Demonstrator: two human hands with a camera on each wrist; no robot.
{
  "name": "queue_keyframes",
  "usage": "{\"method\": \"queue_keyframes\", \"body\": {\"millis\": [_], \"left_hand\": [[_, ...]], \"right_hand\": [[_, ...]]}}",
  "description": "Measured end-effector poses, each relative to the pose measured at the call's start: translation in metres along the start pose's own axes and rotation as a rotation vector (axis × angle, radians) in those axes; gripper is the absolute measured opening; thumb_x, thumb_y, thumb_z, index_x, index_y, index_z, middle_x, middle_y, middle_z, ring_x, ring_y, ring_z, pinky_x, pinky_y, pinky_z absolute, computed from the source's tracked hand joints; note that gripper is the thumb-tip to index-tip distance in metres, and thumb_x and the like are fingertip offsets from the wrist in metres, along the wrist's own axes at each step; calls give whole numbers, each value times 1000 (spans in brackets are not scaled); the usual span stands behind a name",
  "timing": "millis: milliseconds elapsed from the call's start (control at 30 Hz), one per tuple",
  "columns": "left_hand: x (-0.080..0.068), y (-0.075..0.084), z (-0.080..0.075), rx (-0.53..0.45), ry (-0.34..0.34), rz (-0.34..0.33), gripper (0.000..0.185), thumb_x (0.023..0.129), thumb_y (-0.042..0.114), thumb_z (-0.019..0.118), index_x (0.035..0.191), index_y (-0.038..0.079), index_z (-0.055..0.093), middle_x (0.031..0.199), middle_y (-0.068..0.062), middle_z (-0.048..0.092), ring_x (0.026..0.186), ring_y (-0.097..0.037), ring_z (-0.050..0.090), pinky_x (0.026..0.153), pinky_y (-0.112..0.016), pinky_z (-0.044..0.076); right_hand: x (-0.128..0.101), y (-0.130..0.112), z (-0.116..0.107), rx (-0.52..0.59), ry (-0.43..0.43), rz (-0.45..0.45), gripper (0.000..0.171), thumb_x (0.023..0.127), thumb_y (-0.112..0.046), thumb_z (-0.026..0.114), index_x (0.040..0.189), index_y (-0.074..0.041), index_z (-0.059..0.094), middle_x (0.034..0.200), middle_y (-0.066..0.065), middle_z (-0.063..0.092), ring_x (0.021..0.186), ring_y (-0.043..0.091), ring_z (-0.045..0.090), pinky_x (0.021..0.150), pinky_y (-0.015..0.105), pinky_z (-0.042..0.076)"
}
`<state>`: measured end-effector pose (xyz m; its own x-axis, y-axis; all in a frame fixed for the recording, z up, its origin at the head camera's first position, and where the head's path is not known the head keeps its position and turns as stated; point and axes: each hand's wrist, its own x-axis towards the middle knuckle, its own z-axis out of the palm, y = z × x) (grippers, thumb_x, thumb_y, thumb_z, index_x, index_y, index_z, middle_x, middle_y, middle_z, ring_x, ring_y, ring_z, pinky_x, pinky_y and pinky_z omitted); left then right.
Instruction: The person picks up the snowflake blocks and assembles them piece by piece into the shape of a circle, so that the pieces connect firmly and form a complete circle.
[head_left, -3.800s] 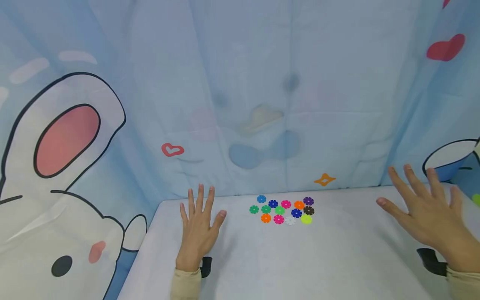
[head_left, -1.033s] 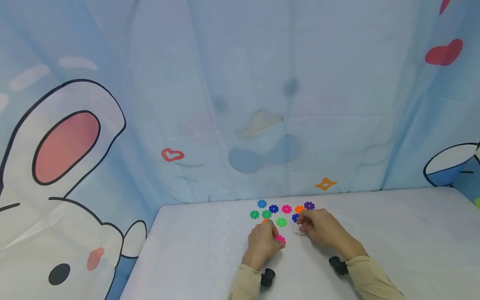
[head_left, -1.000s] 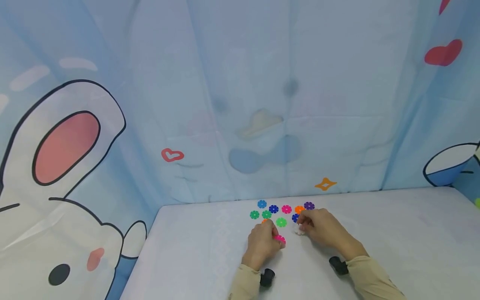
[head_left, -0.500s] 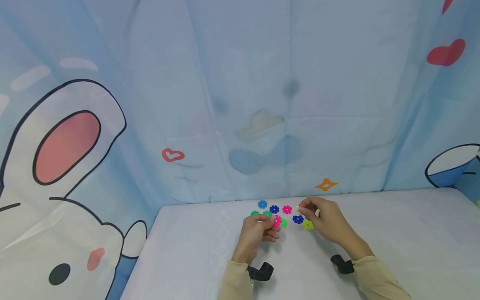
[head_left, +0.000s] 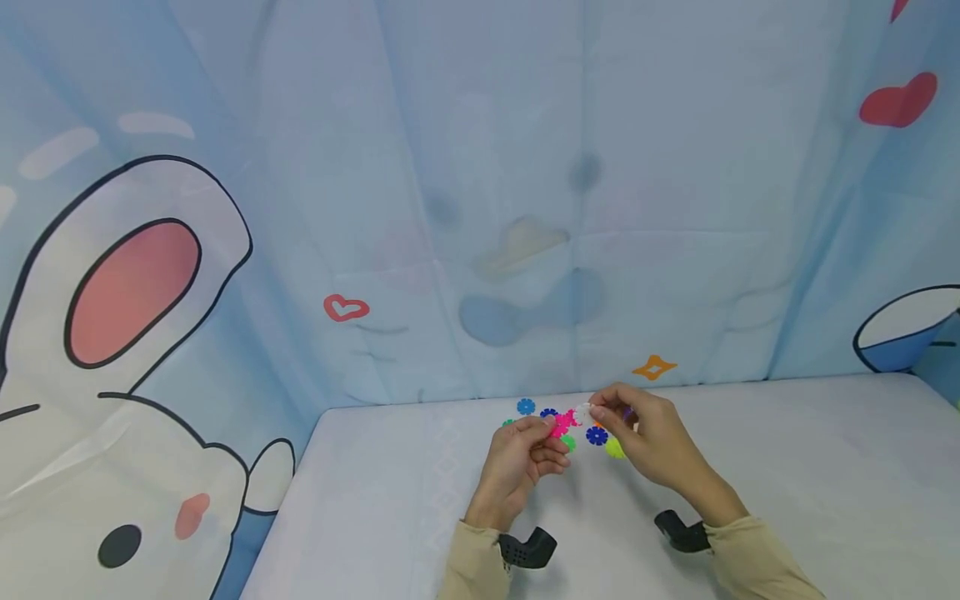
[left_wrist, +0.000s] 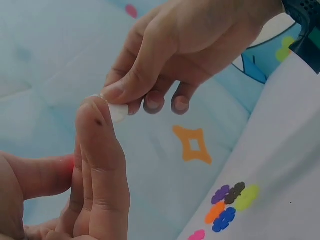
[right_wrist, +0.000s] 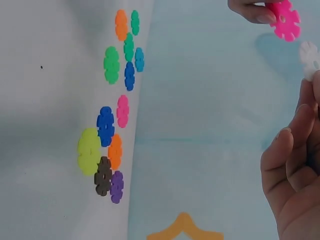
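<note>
In the head view, the right hand (head_left: 651,435) pinches a white disc (head_left: 582,414) above the tabletop (head_left: 360,500); to the white disc's left, the left hand (head_left: 516,468) grips a pink disc (head_left: 560,426), while a lime disc (head_left: 615,448) lies to its right and nearer the person. In the left wrist view, the right thumb presses the white disc, and the left fingers stand beside it, hiding nearly all of the pink one. The right wrist view shows the pink disc near the white disc but not touching it, with loose discs (right_wrist: 105,126) well apart from it. The step in hand appears to be bringing the two notched rims together; the next move probably calls for aligning a slot in each, then pushing gently with both pinches firm.
</note>
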<state>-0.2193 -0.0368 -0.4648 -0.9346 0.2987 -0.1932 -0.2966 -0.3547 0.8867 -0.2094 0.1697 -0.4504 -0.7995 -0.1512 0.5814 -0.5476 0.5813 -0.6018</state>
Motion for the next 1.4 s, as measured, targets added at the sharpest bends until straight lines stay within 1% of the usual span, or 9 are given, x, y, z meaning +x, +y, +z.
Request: {"method": "queue_keyframes", "body": {"millis": [167, 333, 667, 800, 967, 1067, 1200, 1300, 1400], "left_hand": [[-4, 3, 4, 0, -9, 12, 13, 106, 13, 62, 94, 11, 63, 74, -2, 73, 60, -10, 70, 61, -24, 63], [-8, 6, 8, -5, -22, 32, 10, 105, 14, 65, 96, 10, 64, 73, -2, 72, 59, -10, 70, 60, -23, 63], [-12, 8, 13, 6, -26, 38, 10, 104, 15, 66, 95, 9, 64, 72, -3, 73, 58, -10, 69, 60, -24, 63], [-14, 10, 17, 19, -8, 56, 12, 103, 13, 68, 94, 9, 62, 70, -3, 72, 56, -11, 68, 59, -25, 63], [-17, 13, 20, 34, 1, 93, 11, 103, 10, 67, 93, 7, 62, 67, -5, 72, 53, -12, 69, 56, -25, 62], [-18, 14, 21, 35, -1, 100, 11, 103, 10, 67, 94, 7, 62, 67, -5, 72, 53, -12, 69, 55, -25, 62], [-18, 13, 22, 37, -13, 84, 11, 104, 11, 66, 95, 7, 62, 68, -5, 72, 55, -12, 71, 57, -26, 63], [-18, 14, 19, 53, -19, 68, 8, 105, 12, 64, 100, 6, 63, 70, -6, 73, 57, -13, 71, 59, -27, 64], [-16, 15, 13, 73, -16, 58, 9, 105, 13, 64, 105, 4, 64, 72, -6, 73, 58, -14, 72, 60, -28, 65]], "right_hand": [[0, -6, 0, 40, -4, -40, 12, 96, -1, 75, 100, -11, 70, 85, -9, 68, 68, 1, 53, 59, 23, 53], [0, -8, -1, 35, 19, -72, 15, 94, 2, 76, 100, -11, 70, 84, -6, 69, 67, 1, 54, 59, 22, 53], [1, -12, -3, 53, 35, -89, 19, 92, 5, 77, 99, -11, 70, 86, -8, 70, 68, 0, 55, 60, 22, 53], [0, -15, -1, 29, 56, -111, 21, 90, 5, 79, 98, -11, 70, 82, -10, 65, 65, -1, 50, 56, 20, 49], [0, -17, 3, -11, 111, -156, 23, 85, 7, 82, 94, -10, 70, 79, -10, 61, 63, -1, 46, 53, 15, 43], [0, -17, 4, -11, 136, -150, 23, 84, 8, 83, 92, -10, 71, 79, -9, 63, 62, -1, 46, 53, 16, 43], [-1, -17, 4, -6, 140, -116, 22, 84, 6, 84, 92, -10, 72, 81, -9, 66, 63, 0, 49, 54, 19, 46], [-2, -16, 4, 19, 112, -98, 21, 86, 4, 83, 95, -12, 74, 84, -9, 68, 66, 0, 52, 56, 20, 50], [-2, -14, 4, 60, 66, -83, 19, 91, 1, 80, 103, -14, 77, 92, -8, 71, 67, 1, 55, 57, 22, 53]]}}
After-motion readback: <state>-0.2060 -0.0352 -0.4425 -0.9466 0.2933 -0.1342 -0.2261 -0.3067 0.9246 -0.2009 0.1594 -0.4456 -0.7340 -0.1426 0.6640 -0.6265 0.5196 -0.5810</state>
